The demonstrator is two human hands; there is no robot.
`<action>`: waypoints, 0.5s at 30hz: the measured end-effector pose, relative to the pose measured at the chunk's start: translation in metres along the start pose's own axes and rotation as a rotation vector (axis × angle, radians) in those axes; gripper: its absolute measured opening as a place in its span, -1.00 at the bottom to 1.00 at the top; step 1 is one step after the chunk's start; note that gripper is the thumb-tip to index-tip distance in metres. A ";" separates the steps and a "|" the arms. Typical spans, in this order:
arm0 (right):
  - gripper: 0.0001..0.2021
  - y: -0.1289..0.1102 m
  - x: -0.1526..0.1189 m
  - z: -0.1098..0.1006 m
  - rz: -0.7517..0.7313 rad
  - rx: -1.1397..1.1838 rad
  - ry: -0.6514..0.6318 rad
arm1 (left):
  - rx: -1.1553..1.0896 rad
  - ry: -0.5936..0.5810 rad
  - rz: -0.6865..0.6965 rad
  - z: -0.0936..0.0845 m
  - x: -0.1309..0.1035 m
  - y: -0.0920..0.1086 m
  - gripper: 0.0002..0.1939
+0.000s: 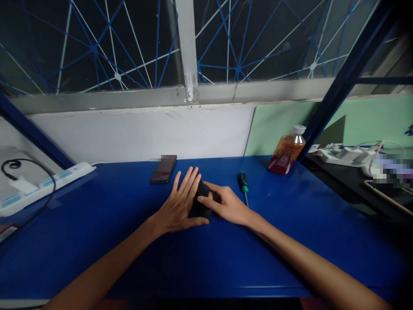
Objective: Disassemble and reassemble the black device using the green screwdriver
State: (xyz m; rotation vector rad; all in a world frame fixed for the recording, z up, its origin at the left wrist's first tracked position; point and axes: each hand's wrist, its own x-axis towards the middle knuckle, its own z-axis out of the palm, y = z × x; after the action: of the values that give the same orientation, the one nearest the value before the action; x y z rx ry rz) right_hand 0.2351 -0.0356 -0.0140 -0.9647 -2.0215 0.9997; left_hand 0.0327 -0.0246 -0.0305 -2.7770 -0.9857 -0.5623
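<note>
A small black object [203, 204] lies on the blue table [200, 262], partly covered by both hands. My left hand [182, 202] rests over its left side, palm down, with the fingers stretched out and the thumb along its near edge. My right hand [226, 202] is at its right side, thumb on top and index finger at the far edge, gripping it. Its exact shape is hidden under the hands. Right of my right hand lies a screwdriver [244, 184] with a black and green handle, its shaft pointing towards me.
Behind my left hand lies a dark phone [164, 169]. A bottle of reddish drink [286, 150] stands at the back right. On the left is a white power strip [48, 187] with a black cable; another strip [348, 156] is at the right. A wall and window close off the back.
</note>
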 end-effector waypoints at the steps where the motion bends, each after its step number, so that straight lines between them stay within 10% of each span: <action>1: -0.60 0.000 0.000 0.001 0.002 -0.007 0.016 | 0.002 -0.001 -0.002 0.000 0.000 0.000 0.15; 15: -0.51 0.001 0.000 0.006 0.024 -0.016 0.080 | -0.097 0.068 0.022 0.003 0.001 -0.004 0.09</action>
State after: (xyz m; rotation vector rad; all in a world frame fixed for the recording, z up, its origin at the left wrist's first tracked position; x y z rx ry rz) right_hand 0.2309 -0.0374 -0.0178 -1.0238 -1.9594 0.9437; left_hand 0.0314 -0.0199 -0.0328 -2.8276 -0.9372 -0.7152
